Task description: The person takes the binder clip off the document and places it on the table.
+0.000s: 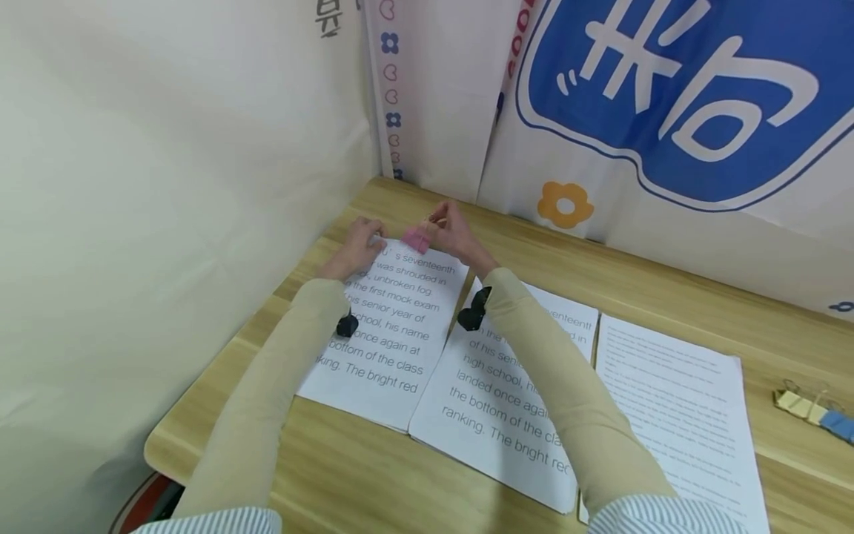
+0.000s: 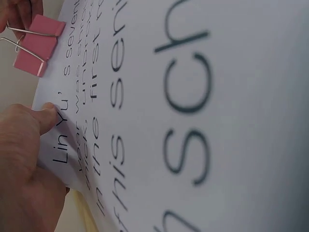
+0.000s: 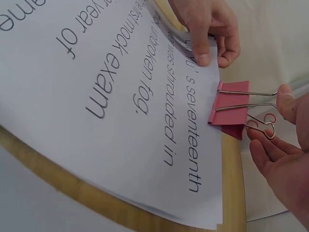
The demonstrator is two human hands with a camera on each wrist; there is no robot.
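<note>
A pink binder clip [image 3: 231,108] with silver wire handles sits at the top edge of the leftmost stack of printed paper [image 1: 394,326], its lip overlapping the sheet's edge. My right hand [image 1: 457,233] pinches the wire handles, thumb on one and fingers on the other, as the right wrist view shows. Close by, my left hand [image 1: 358,248] grips the stack's top left corner. Its thumb [image 2: 47,113] lies on the printed side near the first line, and its fingers curl under the edge, partly hidden. That corner bends up slightly from the wooden table [image 1: 333,452].
A second large-print stack [image 1: 494,437] lies to the right, partly under my right forearm. Beyond it is a small-print stack [image 1: 674,415]. A yellow binder clip [image 1: 799,406] and a blue binder clip [image 1: 837,424] lie at the far right. A white sheet wall [image 1: 167,185] borders the table's left side.
</note>
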